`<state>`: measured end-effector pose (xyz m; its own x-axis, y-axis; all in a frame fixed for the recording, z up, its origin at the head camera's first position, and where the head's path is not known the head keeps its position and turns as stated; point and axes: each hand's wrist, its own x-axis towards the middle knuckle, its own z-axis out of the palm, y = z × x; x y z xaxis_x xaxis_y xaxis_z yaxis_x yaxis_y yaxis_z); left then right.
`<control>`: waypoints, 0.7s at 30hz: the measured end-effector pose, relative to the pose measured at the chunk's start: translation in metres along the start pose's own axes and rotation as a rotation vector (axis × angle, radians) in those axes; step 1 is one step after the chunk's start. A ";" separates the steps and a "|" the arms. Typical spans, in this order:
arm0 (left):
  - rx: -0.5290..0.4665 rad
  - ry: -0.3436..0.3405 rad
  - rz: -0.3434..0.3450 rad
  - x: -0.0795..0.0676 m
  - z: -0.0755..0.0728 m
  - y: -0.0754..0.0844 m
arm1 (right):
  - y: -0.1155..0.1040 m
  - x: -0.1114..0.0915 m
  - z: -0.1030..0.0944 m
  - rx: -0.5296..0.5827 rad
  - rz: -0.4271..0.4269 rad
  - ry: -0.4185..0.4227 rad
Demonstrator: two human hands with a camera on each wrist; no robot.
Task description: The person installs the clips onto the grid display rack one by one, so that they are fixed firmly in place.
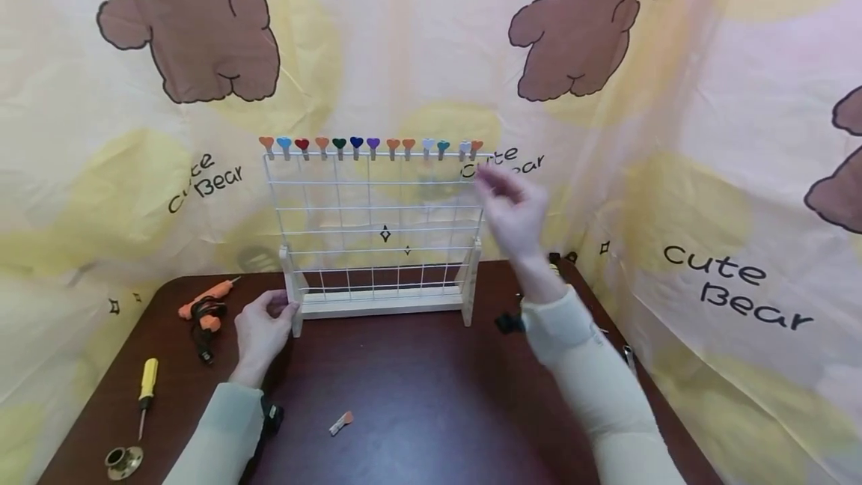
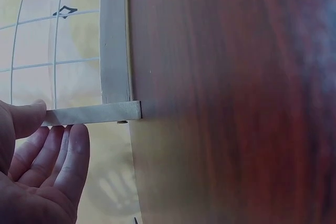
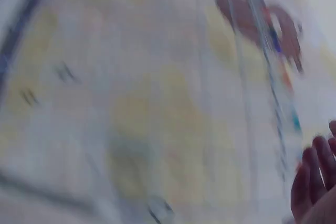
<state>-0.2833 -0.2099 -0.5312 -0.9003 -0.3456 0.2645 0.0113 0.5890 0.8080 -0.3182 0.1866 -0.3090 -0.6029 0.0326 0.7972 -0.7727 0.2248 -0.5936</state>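
Observation:
A white wire grid rack (image 1: 377, 208) stands upright on a wooden base (image 1: 384, 305). Several heart-topped clothespins (image 1: 373, 145) in mixed colours line its top wire. My left hand (image 1: 265, 328) pinches the left wooden upright (image 2: 94, 114), thumb on one face and fingertips on the other. Beside the rack's upper right corner, my right hand (image 1: 513, 212) is raised and blurred, its fingers loosely bent with nothing visible between them. Closest to it are a white clothespin (image 1: 465, 148) and an orange clothespin (image 1: 476, 147). Another orange-topped clothespin (image 1: 341, 423) lies on the table in front.
On the left of the dark wooden table (image 1: 404, 380) lie an orange glue gun (image 1: 210, 305) with a black cord, a yellow-handled screwdriver (image 1: 148, 384) and a brass-coloured flanged fitting (image 1: 124, 462). A bear-printed curtain (image 1: 404, 36) hangs behind and along both sides.

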 end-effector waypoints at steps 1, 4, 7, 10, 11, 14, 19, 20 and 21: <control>-0.002 -0.001 0.003 0.000 0.000 0.000 | 0.000 -0.016 0.011 0.016 -0.015 -0.081; -0.005 0.004 -0.005 0.000 0.001 0.001 | 0.006 -0.068 0.047 -0.001 -0.030 -0.453; 0.004 0.000 -0.006 0.000 0.001 0.001 | 0.014 -0.122 0.083 -0.125 -0.059 -0.856; 0.010 -0.011 -0.004 0.002 0.001 0.002 | 0.022 -0.171 0.114 -0.271 -0.128 -1.170; 0.011 -0.016 -0.003 0.002 0.001 0.002 | 0.023 -0.185 0.122 -0.316 -0.144 -1.247; 0.010 -0.031 0.003 0.003 0.002 0.003 | 0.026 -0.218 0.139 -0.434 -0.178 -1.354; 0.012 -0.004 0.014 0.001 0.001 0.002 | 0.027 -0.232 0.145 -0.475 -0.218 -1.351; 0.012 0.000 0.014 0.001 0.000 0.002 | 0.028 -0.229 0.141 -0.460 -0.206 -1.343; 0.013 0.004 0.014 0.000 0.000 0.001 | 0.029 -0.224 0.136 -0.430 -0.178 -1.336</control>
<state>-0.2836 -0.2092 -0.5301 -0.8986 -0.3396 0.2779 0.0187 0.6031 0.7975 -0.2327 0.0532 -0.5204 -0.4236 -0.9058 0.0093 -0.8835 0.4109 -0.2251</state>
